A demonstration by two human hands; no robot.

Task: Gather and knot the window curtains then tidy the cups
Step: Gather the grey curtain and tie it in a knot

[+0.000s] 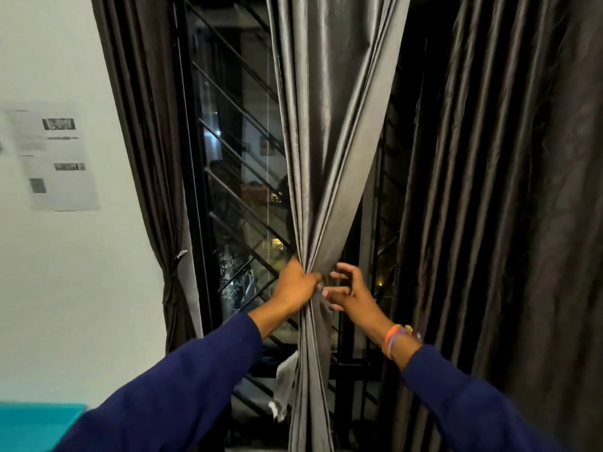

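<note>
A grey satin curtain (326, 132) hangs in front of the barred window and is bunched into a narrow waist at mid-height. My left hand (295, 287) grips that gathered waist from the left side. My right hand (347, 290) sits just to the right of the bunch, fingers spread and loosely bent, fingertips touching the fabric. Below my hands the curtain falls in a tight column. No cups are in view.
A dark curtain (502, 223) hangs loose on the right. Another dark curtain (153, 177) on the left is tied back against the white wall. The black window grille (235, 177) shows between them. A paper sheet (55, 158) hangs on the wall; a teal surface (36, 425) lies bottom left.
</note>
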